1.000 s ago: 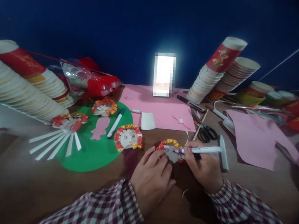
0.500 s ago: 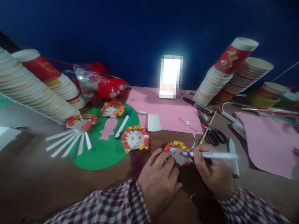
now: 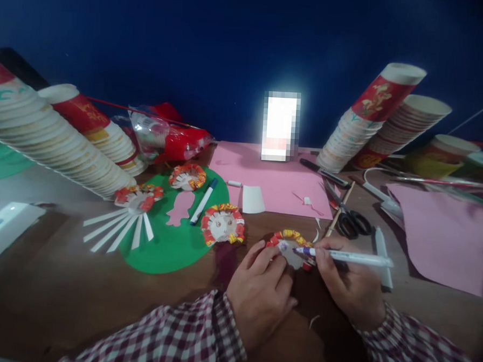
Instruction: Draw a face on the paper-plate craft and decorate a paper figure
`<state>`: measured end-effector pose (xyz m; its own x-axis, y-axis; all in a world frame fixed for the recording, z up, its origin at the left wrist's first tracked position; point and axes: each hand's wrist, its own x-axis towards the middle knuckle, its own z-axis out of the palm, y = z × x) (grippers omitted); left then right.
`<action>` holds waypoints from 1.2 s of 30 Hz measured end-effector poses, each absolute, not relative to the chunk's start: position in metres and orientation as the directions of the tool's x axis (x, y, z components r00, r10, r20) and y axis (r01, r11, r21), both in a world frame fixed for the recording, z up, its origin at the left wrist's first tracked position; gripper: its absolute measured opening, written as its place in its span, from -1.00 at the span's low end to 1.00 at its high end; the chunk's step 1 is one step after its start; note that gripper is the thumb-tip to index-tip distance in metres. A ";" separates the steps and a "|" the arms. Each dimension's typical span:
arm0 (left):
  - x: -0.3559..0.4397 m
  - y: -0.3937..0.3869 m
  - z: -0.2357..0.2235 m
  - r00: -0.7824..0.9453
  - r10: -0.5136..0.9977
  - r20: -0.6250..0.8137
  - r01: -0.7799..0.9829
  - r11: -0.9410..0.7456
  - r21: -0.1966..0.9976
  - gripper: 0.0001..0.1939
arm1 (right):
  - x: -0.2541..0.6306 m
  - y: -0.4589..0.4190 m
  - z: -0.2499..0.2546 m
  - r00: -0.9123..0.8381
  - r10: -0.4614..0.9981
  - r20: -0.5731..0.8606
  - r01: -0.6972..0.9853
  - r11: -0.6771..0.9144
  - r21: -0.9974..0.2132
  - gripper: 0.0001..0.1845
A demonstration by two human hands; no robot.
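Note:
A round paper face (image 3: 293,255) with a curled red and yellow rim lies on the table under my hands. Bent over its left side, the fingers of my left hand (image 3: 262,290) hold it down and hide part of it. My right hand (image 3: 347,278) grips a white marker with a purple tip (image 3: 357,257). That tip points left and is at the grey-white middle of the face, near a small purple mark. To the left lies a similar paper face (image 3: 223,226) with eyes drawn on it.
A green paper sheet (image 3: 156,257) carries a pink cutout (image 3: 181,207), a blue-capped marker (image 3: 203,201) and another curled rim (image 3: 187,177). Black scissors (image 3: 350,222) and a capped marker (image 3: 382,258) lie right. Paper-cup stacks (image 3: 368,117) flank a bright, blurred-out screen (image 3: 280,123).
The whole view has shifted slightly, so things appear a little farther right. The marker's rear end has dipped slightly, and its tip stays at the face. My left hand keeps its place on the paper.

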<state>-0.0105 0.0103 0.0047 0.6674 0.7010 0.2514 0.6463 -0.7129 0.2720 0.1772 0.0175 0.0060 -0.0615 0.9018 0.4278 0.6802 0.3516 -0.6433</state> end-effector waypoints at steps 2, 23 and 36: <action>-0.010 0.011 0.005 0.662 0.702 0.263 0.649 -0.713 0.265 -0.65 | 0.177 0.017 0.006 -0.071 0.905 0.420 0.674 0.354 -0.649 -0.93; -0.011 0.011 0.000 0.667 0.686 0.292 0.645 -0.727 0.236 -0.67 | 0.175 0.017 0.007 -0.158 0.904 0.397 0.694 0.388 -0.606 -0.92; -0.011 0.010 -0.001 0.664 0.690 0.290 0.645 -0.724 0.246 -0.62 | 0.176 0.017 0.005 -0.161 0.918 0.364 0.694 0.367 -0.620 -0.90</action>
